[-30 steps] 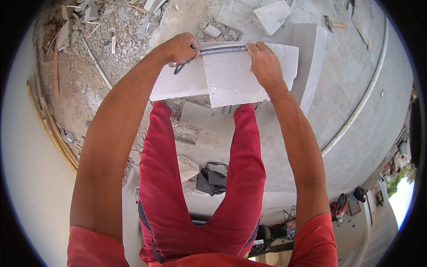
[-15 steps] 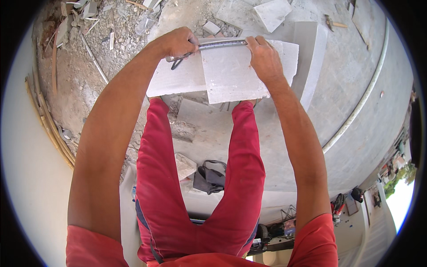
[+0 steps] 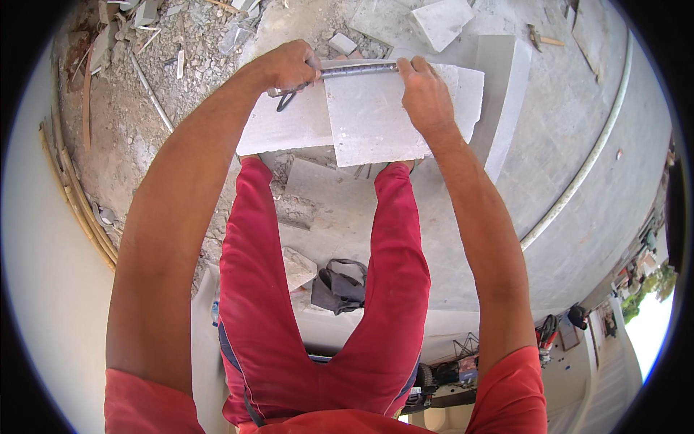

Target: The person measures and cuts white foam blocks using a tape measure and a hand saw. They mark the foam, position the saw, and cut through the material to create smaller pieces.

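A tape measure [image 3: 359, 71] is stretched along the far edge of a pale, squarish block [image 3: 372, 119]. Closed fingers of my left hand [image 3: 295, 64] hold its case end, from which a dark strap loop hangs. At the other end of the blade, my right hand [image 3: 426, 94] pinches the tip, with the wrist over the block's right part. This block lies on top of a longer pale slab [image 3: 285, 130], which sticks out to the left and right of it.
A long pale block [image 3: 502, 101] stands just right of the slab. Rubble [image 3: 195, 54] covers the ground at far left. A hammer [image 3: 546, 40] lies far right, near a long pipe [image 3: 589, 159]. Between my legs are a dark cloth bundle [image 3: 340, 287] and a broken chunk [image 3: 297, 269].
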Demonstrator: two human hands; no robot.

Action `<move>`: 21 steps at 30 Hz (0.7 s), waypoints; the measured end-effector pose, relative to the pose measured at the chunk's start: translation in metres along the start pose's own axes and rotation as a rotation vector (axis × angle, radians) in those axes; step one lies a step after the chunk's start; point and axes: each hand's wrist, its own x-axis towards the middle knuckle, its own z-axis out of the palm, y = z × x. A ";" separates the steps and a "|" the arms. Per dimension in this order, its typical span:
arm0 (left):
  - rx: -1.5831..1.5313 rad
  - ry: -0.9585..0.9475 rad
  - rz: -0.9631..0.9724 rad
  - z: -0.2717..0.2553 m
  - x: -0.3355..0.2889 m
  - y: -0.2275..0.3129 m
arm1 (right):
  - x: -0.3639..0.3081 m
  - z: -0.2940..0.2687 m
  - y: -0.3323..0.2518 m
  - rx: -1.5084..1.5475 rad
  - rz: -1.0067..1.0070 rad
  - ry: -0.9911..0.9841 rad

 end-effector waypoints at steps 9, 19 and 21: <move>0.043 0.021 -0.005 0.007 -0.005 0.002 | -0.010 0.002 -0.003 0.036 -0.002 0.017; 0.009 0.060 0.017 0.038 -0.019 -0.008 | -0.035 -0.004 -0.010 0.099 0.032 -0.066; -0.030 0.050 -0.019 0.045 -0.023 -0.007 | -0.041 -0.004 -0.009 0.107 0.027 -0.071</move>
